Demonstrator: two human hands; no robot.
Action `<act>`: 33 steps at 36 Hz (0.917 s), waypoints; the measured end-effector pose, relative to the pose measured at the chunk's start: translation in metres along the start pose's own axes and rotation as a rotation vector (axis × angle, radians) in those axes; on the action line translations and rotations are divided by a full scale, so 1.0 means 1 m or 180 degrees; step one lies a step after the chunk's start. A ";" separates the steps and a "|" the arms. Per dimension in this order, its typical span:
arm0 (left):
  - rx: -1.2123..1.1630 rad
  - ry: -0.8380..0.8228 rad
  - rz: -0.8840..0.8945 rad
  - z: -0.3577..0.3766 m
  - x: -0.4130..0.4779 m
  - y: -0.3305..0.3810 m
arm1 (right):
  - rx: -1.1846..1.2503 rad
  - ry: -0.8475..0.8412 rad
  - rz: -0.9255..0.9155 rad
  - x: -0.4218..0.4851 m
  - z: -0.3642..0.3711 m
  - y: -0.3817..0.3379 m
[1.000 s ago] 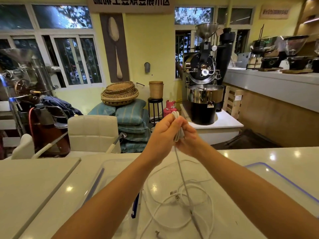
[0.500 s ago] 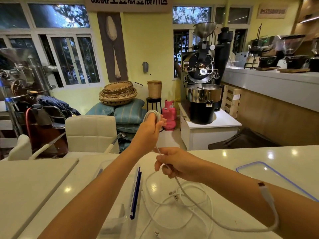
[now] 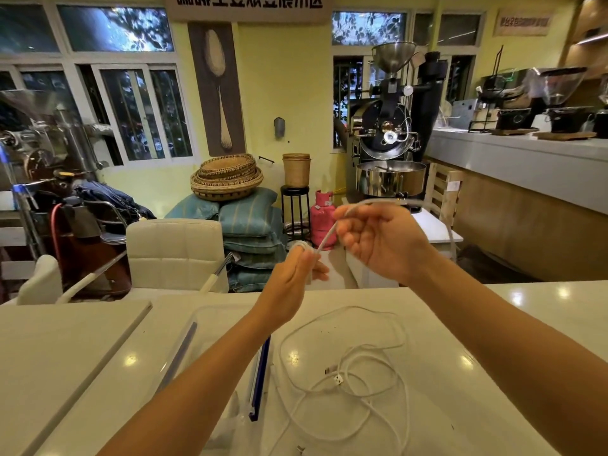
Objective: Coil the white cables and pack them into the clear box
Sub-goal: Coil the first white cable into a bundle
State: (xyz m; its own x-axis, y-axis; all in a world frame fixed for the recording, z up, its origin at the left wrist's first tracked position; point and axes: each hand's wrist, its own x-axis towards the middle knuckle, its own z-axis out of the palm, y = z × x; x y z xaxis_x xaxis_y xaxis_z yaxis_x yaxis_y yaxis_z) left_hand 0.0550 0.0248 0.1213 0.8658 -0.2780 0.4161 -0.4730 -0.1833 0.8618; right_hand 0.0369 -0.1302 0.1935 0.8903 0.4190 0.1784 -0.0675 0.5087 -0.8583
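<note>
Lettering on the wall sign (image 3: 246, 4) is unreadable. Left hand (image 3: 289, 284) grips a white cable coil (image 3: 301, 245), right hand (image 3: 385, 245) pinches its strand above the glossy white counter (image 3: 543, 304) holding the clear box (image 3: 196, 320).

Glossy white table (image 3: 493, 324); clear plastic box (image 3: 197, 327); smooth white cables (image 3: 371, 373) (rubbery-looking).

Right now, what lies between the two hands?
A short stretch of white cable runs from the left hand up to the right hand, head view.
</note>
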 end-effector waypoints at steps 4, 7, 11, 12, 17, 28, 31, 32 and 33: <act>-0.0082 -0.0188 0.0123 0.012 -0.007 0.008 | 0.0254 0.0167 -0.0181 0.010 -0.004 -0.005; -0.0037 -0.0228 0.0215 0.015 -0.009 0.011 | 0.0108 0.0338 -0.0251 0.018 -0.010 -0.001; -0.0137 -0.0370 0.0212 0.017 -0.013 0.017 | -0.0116 0.0512 -0.0256 0.027 -0.016 0.007; -0.0146 -0.0387 0.0219 0.018 -0.014 0.019 | -0.0190 0.0557 -0.0231 0.029 -0.017 0.010; -0.0163 -0.0412 0.0361 0.019 -0.015 0.029 | -0.0594 0.1015 -0.0051 0.039 -0.015 0.028; -0.0221 -0.0444 0.0388 0.014 -0.010 0.035 | 0.0046 0.0853 0.0613 0.043 -0.018 0.049; -0.0190 -0.0450 0.0439 0.014 -0.008 0.041 | 0.0045 0.0775 0.0499 0.044 -0.019 0.055; -0.0176 -0.0428 0.0452 0.014 -0.007 0.044 | 0.0025 0.0790 0.0433 0.043 -0.019 0.056; -0.0227 -0.0391 0.0434 0.013 -0.006 0.045 | -0.0032 0.0776 0.0369 0.040 -0.017 0.057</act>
State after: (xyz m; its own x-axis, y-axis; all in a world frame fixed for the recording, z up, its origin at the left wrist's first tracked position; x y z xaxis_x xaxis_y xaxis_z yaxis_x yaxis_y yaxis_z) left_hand 0.0267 0.0060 0.1545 0.7660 -0.4096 0.4954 -0.5679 -0.0700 0.8201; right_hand 0.0759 -0.0971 0.1434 0.9591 0.2800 -0.0415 -0.1720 0.4600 -0.8711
